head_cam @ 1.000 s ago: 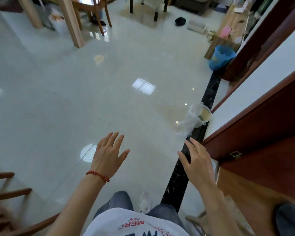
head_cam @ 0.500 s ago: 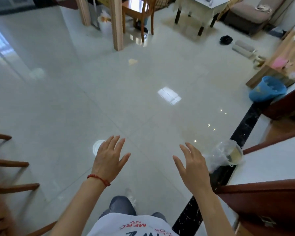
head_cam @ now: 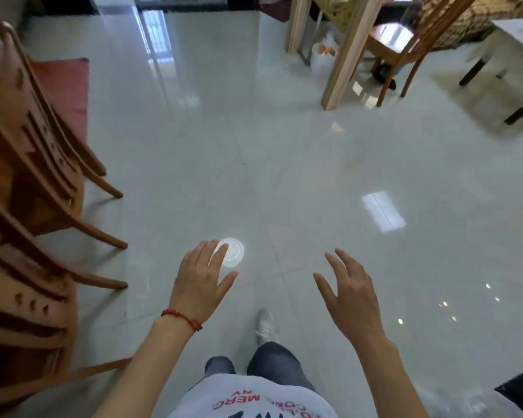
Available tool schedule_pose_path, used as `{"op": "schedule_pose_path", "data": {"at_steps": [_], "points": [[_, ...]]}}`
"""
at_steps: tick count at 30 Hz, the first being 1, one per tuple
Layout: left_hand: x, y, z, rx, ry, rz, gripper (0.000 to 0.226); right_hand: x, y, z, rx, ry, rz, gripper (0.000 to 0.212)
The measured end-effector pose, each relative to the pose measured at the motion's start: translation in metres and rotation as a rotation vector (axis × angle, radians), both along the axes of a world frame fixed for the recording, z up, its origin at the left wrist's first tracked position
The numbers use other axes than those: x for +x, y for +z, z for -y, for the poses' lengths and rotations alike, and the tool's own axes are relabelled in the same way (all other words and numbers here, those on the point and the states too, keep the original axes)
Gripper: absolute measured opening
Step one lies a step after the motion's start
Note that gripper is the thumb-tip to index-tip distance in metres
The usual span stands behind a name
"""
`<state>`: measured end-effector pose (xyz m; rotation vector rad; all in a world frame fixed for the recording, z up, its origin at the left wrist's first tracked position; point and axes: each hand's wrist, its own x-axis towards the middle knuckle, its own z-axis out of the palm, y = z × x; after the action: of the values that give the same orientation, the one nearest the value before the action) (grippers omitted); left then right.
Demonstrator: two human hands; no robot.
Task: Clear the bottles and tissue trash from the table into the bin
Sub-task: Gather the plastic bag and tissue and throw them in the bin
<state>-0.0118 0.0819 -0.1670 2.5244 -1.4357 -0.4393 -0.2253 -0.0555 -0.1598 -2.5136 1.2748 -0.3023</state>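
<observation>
Nothing is being held by the spread left hand (head_cam: pixel 203 280) or right hand (head_cam: pixel 349 292), and no bottles, tissue or bin are being shown, only a round clear lid (head_cam: pixel 233 252) lying on the floor (head_cam: pixel 314 176) nearer the left.

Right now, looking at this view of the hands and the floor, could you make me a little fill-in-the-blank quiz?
1. Both hands, the left hand and the right hand, are open and hold ____.
2. The cord round the left wrist is ____ in colour.
3. The round clear lid lies flat on the ____.
4. The wooden chairs stand on the person's ____ side.

Missing words: nothing; red; floor; left
</observation>
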Motion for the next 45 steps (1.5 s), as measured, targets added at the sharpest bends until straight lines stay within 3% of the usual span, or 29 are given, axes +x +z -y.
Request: {"op": "schedule_pose_path", "data": {"at_steps": [8,13,17,26,41,45], "points": [[0.083,-0.006,0.068,-0.013,0.193,0.009,0.082,0.107,-0.007,0.106,0.013,0.197,0.038,0.043],[0.139,0.001,0.136,-0.033,0.293,0.024,0.056,0.173,0.0,0.19,0.03,0.265,0.048,0.043],[0.185,0.013,0.181,-0.026,0.312,0.012,0.087,0.23,0.009,0.248,0.009,0.315,0.061,0.043],[0.308,0.003,0.264,-0.039,0.36,-0.001,0.095,0.365,-0.003,0.328,0.061,0.375,0.035,0.044],[0.556,0.007,0.402,-0.061,0.321,0.012,0.088,0.619,-0.001,0.453,0.129,0.398,-0.002,0.047],[0.607,-0.008,0.437,-0.064,0.376,0.009,0.056,0.673,-0.007,0.497,0.128,0.415,-0.03,0.046]]}}
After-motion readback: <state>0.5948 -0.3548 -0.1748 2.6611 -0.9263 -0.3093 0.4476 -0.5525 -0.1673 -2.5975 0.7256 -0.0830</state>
